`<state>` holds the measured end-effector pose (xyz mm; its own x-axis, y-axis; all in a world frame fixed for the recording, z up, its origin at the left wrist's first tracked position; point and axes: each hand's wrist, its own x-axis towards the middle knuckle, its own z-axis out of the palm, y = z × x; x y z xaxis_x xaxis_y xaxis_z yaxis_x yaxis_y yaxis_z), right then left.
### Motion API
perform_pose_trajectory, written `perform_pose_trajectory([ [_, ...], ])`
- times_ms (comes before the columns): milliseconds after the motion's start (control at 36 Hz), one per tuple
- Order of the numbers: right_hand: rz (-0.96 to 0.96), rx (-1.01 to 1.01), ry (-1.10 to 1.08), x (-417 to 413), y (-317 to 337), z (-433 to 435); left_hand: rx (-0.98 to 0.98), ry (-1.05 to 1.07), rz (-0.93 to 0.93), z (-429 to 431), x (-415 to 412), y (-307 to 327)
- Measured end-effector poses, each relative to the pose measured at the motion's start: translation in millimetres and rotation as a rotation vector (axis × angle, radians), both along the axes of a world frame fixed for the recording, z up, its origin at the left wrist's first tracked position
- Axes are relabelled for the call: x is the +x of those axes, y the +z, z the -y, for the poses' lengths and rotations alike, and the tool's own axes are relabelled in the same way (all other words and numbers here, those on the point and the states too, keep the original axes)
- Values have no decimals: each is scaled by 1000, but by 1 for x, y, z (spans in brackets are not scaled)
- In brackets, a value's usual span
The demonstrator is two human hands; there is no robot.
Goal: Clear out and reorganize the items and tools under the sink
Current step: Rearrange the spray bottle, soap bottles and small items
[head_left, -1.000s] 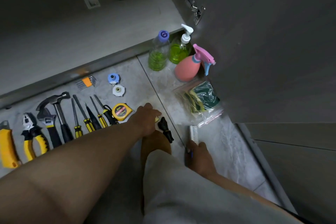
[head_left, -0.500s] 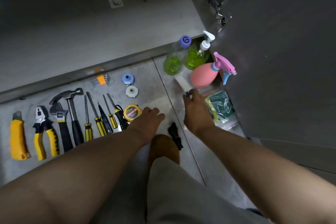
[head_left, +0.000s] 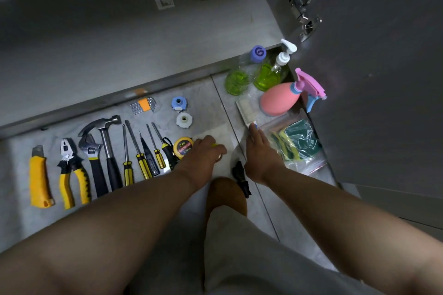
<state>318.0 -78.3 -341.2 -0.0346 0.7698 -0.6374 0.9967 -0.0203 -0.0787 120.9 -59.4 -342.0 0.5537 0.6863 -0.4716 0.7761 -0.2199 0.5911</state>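
On the grey tiled floor in front of the open under-sink cabinet, a row of tools lies side by side: a yellow utility knife, pliers, an adjustable wrench, a claw hammer, several yellow-handled screwdrivers and a tape measure, with a hex key set and two small rolls of tape behind them. The left hand rests knuckles-up just beside the tape measure, fingers bent down over a small yellow-green thing of which only a sliver shows; whether it grips that thing I cannot tell. The right hand reaches forward with fingers nearly straight, their tips touching the near end of a white scrubbing brush that lies flat on the floor. The brush sits just in front of a pink spray bottle, with two bottles of green liquid beyond. A zip bag of sponges lies right of that hand, against the cabinet door, and a small black object lies between both wrists.
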Motion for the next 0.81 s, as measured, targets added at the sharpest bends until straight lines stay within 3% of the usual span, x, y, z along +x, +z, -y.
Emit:
perform_pose_trajectory([
  [111, -58, 258, -31, 0, 4, 23, -48, 180, 127, -9, -1, 11],
  [250, -95, -27, -316, -11, -12, 61, -112, 318, 203, -19, -10, 28],
  [333, -118, -43, -485, -17, -19, 66, -156, 406, 246, -26, -18, 37],
  [528, -168, 79, -467, -24, -17, 29, -205, 559, 175, -44, -49, 51],
  [806, -300, 306, -490, -60, -8, -82, -465, 834, 410, -39, -87, 66],
])
